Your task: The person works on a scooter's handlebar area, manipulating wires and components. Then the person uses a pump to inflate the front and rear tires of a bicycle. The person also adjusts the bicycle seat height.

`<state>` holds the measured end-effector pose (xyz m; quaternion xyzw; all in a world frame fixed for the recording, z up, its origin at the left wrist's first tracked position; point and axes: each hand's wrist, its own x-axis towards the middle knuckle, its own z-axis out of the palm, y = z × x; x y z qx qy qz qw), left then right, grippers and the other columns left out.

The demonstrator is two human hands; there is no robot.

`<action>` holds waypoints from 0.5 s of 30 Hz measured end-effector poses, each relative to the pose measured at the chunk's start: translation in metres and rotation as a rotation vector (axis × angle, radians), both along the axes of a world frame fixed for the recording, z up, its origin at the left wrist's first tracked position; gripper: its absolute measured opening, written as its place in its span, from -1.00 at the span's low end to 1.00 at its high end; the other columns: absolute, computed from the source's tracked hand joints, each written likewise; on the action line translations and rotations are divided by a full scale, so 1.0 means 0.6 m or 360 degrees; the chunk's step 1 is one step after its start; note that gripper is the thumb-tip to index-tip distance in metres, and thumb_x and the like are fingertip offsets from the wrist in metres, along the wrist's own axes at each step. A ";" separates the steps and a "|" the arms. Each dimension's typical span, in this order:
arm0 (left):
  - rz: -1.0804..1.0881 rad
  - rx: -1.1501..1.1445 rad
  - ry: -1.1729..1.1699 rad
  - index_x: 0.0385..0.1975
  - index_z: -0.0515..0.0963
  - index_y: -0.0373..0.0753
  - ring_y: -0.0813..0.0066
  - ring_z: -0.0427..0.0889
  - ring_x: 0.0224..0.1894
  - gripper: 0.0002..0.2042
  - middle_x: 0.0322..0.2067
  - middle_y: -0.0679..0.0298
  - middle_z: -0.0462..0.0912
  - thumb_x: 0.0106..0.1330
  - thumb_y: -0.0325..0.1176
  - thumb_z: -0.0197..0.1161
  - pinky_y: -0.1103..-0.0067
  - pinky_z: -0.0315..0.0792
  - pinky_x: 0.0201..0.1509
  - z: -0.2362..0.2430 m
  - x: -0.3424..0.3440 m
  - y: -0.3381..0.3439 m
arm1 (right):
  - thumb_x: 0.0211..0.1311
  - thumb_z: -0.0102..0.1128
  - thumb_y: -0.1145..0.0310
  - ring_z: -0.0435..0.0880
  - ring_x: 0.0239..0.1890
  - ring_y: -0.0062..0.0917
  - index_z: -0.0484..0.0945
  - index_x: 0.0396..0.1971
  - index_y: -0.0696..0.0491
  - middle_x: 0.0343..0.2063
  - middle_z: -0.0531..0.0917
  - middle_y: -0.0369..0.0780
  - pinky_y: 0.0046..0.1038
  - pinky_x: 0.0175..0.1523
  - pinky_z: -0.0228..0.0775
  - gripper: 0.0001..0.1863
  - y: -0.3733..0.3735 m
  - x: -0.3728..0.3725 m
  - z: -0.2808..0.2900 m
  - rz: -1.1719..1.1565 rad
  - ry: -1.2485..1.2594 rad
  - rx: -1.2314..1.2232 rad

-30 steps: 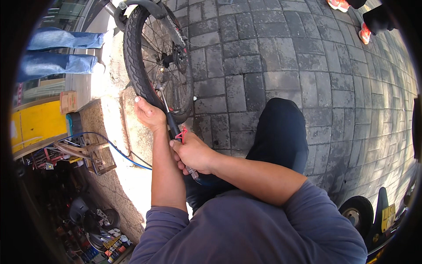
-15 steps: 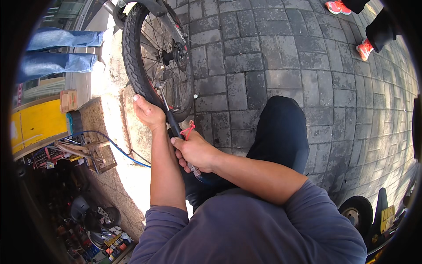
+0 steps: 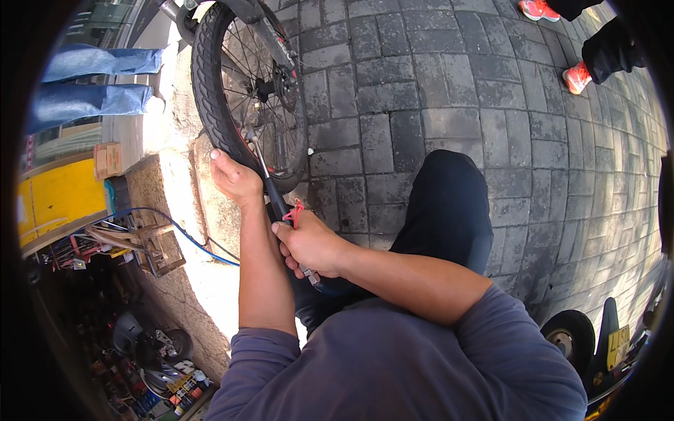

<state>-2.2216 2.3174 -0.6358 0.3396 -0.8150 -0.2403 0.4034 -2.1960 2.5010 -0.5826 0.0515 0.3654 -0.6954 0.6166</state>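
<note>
A bicycle wheel with a knobby black tyre (image 3: 208,84) stands upright ahead of me, slightly left. My left hand (image 3: 237,184) cups the tyre's near edge, thumb on its left side; the other fingers are mostly hidden. In my right hand (image 3: 312,244) is a black-handled air inflator (image 3: 275,198), its fingers wrapped round the handle. The inflator's slim metal tube reaches to the inner side of the rim, where the valve is too small to make out. A red cord (image 3: 295,212) is tied on near my right thumb, and a metal fitting (image 3: 311,276) sticks out below the hand.
A blue hose (image 3: 188,235) runs across the pale stone ledge at left. Tools and parts crowd a dark shop space (image 3: 151,344). One person in jeans (image 3: 102,102) stands at far left, another in orange shoes (image 3: 577,77) at far right. A vehicle wheel (image 3: 567,342) is at lower right.
Both hands keep their hold, and the inflator stays at the rim. The view shifts slightly; the person's orange shoe at far right sits a little further left.
</note>
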 end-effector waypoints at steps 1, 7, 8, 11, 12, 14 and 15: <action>-0.0017 0.0013 0.0045 -0.47 0.45 -0.46 0.13 0.43 -0.45 -0.43 -0.52 -0.02 0.53 0.52 -0.01 -0.20 0.28 0.31 -0.27 0.000 -0.001 0.001 | 0.49 -0.07 0.30 0.41 -0.71 -0.57 0.37 -0.51 0.18 -0.63 0.43 -0.25 -0.42 -0.71 0.28 -0.66 0.001 -0.001 -0.002 0.0031 0.0015 -0.0003; -0.0001 -0.0074 0.0026 -0.51 0.46 -0.46 0.09 0.45 -0.47 -0.41 -0.54 -0.04 0.53 0.51 0.01 -0.20 0.25 0.32 -0.28 -0.001 0.000 0.006 | 0.47 -0.10 0.34 0.40 -0.72 -0.58 0.34 -0.51 0.14 -0.66 0.40 -0.27 -0.42 -0.71 0.30 -0.69 -0.007 0.009 -0.007 0.0117 0.0130 -0.0015; -0.0024 -0.0099 0.0031 -0.51 0.46 -0.46 0.08 0.46 -0.47 -0.40 -0.55 -0.04 0.53 0.51 0.02 -0.20 0.25 0.32 -0.28 -0.001 0.001 0.007 | 0.46 -0.11 0.34 0.40 -0.72 -0.58 0.33 -0.51 0.14 -0.66 0.39 -0.27 -0.42 -0.71 0.30 -0.70 -0.008 0.011 -0.008 0.0149 0.0149 -0.0017; 0.0054 -0.0007 -0.0018 -0.51 0.46 -0.47 0.06 0.44 -0.48 -0.40 -0.56 -0.05 0.52 0.51 0.02 -0.19 0.24 0.32 -0.29 -0.002 0.002 0.008 | 0.45 -0.12 0.36 0.39 -0.73 -0.58 0.31 -0.48 0.13 -0.68 0.39 -0.26 -0.41 -0.71 0.30 -0.74 -0.009 0.017 -0.011 0.0074 0.0159 -0.0038; 0.0041 -0.0033 0.0014 -0.51 0.46 -0.47 0.07 0.44 -0.48 -0.40 -0.56 -0.04 0.52 0.51 0.02 -0.19 0.24 0.31 -0.30 -0.002 0.003 0.008 | 0.45 -0.11 0.36 0.39 -0.73 -0.58 0.31 -0.46 0.13 -0.67 0.39 -0.26 -0.41 -0.71 0.30 -0.76 -0.008 0.019 -0.011 0.0095 0.0172 -0.0035; 0.0020 -0.0084 0.0045 -0.52 0.46 -0.46 0.07 0.44 -0.48 -0.41 -0.56 -0.04 0.52 0.50 0.02 -0.18 0.23 0.31 -0.31 -0.003 0.000 0.009 | 0.44 -0.10 0.37 0.39 -0.73 -0.59 0.30 -0.43 0.13 -0.67 0.39 -0.27 -0.41 -0.71 0.30 -0.78 -0.007 0.018 -0.013 0.0137 0.0194 0.0001; 0.0051 -0.0074 0.0042 -0.52 0.46 -0.46 0.09 0.45 -0.49 -0.41 -0.56 -0.03 0.53 0.50 0.02 -0.17 0.23 0.30 -0.31 -0.003 0.001 0.010 | 0.44 -0.10 0.37 0.39 -0.73 -0.59 0.30 -0.42 0.13 -0.66 0.38 -0.27 -0.41 -0.72 0.30 -0.79 -0.006 0.019 -0.014 0.0133 0.0190 -0.0011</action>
